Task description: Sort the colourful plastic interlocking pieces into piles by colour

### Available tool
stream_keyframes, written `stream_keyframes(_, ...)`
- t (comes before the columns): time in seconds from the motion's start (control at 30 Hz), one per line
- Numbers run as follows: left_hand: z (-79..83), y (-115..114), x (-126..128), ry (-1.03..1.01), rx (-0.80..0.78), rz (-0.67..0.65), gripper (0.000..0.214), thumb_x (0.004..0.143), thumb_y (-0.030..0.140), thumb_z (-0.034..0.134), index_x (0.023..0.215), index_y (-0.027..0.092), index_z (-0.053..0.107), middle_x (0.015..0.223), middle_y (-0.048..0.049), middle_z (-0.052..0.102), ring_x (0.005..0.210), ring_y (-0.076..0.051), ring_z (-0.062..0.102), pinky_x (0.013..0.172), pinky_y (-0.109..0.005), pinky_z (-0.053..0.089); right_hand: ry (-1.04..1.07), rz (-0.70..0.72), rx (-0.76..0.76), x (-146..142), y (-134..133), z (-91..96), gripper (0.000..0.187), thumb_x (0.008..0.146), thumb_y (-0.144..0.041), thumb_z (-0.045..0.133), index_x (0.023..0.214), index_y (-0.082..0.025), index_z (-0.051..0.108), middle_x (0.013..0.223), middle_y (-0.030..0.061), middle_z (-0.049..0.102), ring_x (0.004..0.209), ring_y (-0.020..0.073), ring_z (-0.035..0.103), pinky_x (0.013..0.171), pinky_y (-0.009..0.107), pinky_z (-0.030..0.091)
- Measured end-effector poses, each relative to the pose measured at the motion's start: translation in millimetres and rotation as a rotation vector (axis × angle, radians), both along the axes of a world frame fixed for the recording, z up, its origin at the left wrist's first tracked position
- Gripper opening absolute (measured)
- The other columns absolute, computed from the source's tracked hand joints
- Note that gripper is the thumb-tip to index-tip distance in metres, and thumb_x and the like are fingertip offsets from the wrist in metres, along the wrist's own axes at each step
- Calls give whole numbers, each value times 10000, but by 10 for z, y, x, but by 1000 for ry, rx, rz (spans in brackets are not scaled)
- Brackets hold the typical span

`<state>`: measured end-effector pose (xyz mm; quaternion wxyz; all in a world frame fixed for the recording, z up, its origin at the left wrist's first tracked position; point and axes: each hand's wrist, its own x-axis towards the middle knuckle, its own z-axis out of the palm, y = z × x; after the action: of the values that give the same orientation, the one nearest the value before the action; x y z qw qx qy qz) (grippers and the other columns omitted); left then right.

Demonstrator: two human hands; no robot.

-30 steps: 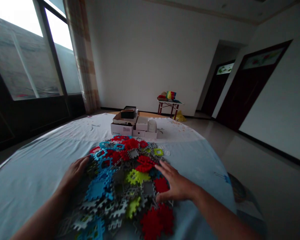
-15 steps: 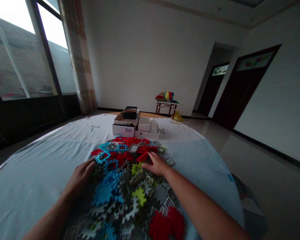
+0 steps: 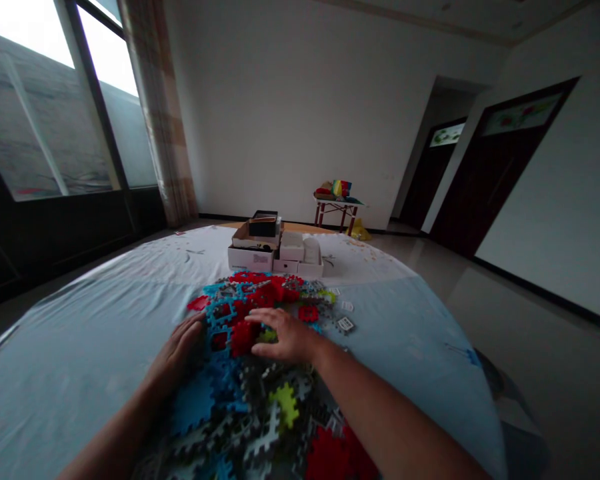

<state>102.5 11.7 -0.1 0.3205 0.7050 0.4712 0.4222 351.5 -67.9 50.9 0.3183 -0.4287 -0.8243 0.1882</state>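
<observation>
While both hands lie flat and open on the tiles (image 3: 260,373) heaped on the table (image 3: 80,333), left hand (image 3: 177,353) at the edge, right hand (image 3: 285,337) atop; tiles look light, stiff, loose, likely best pinched by their toothed edges.

Bottom edge cuts off the near part of the tile pile (image 3: 260,400) and both forearms. Tiles under right hand (image 3: 287,340) hidden. Contents of far boxes (image 3: 275,250) too small to identify.

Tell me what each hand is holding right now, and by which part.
Neither hand holds anything. The left hand lies flat on the left edge of the pile of toothed plastic pieces; the right hand lies palm down on the pile, fingers spread.
</observation>
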Motion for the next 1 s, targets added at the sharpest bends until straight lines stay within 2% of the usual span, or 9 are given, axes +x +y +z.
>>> stream_keyframes(0.07,13,-29,16,-48,-36,-53,690,746,624,326,1184,128,521,1302,-90,483,1241,-239,383,1095,-396,217,13,42,-8,54,-119,107,551,768,-374,590,1283,-258,432,1333,49,450,1223,172,410,1030,326,295)
stream_keyframes(0.2,-6,-49,-13,-80,-16,-105,626,781,584,287,1203,184,518,1299,-47,492,1247,-225,380,1096,-386,208,25,-152,-19,346,-370,192,581,762,-477,569,1281,-248,442,1348,72,428,1237,209,389,1039,377,277)
stream_keyframes(0.33,-5,10,-108,-32,18,-26,577,824,532,227,1204,216,524,1267,-8,524,1239,-214,391,1094,-365,209,-129,-270,-167,625,-775,79,843,643,-631,603,1346,-239,352,1434,114,274,1303,278,269,1058,443,220)
stream_keyframes(0.43,28,55,-171,85,24,36,609,845,508,158,1223,183,507,1280,-21,511,1247,-218,379,1092,-398,194,-284,-220,-260,695,-1092,-65,1040,560,-699,609,1404,-246,203,1488,110,97,1348,319,98,1079,494,109)
stream_keyframes(0.53,15,75,-197,160,83,112,629,855,467,103,1213,150,512,1270,-57,516,1225,-238,408,1056,-453,256,-366,-151,-286,666,-1236,-205,1081,564,-733,571,1418,-258,109,1495,98,13,1352,331,20,1070,539,27)
stream_keyframes(0.63,-61,75,-177,203,149,130,604,825,475,209,1215,117,501,1223,-114,550,1160,-289,473,984,-485,354,-368,-193,-225,601,-1143,-310,991,631,-745,491,1415,-250,138,1493,103,49,1355,308,51,1072,534,40)
stream_keyframes(0.73,-112,54,-88,206,215,78,647,751,504,332,1229,90,470,1236,-148,532,1150,-303,479,988,-467,359,-344,-316,-85,543,-905,-386,940,666,-742,453,1396,-196,227,1473,139,152,1344,294,141,1076,515,94)
stream_keyframes(0.87,-46,-7,103,121,183,82,613,787,459,203,1154,91,527,1246,-138,524,1180,-257,457,1031,-436,316,-296,-426,95,504,-630,-455,819,723,-686,454,1336,-153,355,1407,164,316,1291,286,288,1065,499,182)
stream_keyframes(1.0,16,-41,176,115,192,107,588,792,421,205,1128,72,538,1217,-153,541,1166,-254,468,1019,-430,334,-162,-489,222,604,-525,-454,659,781,-582,475,1275,-147,434,1324,151,431,1229,251,381,1037,442,285)
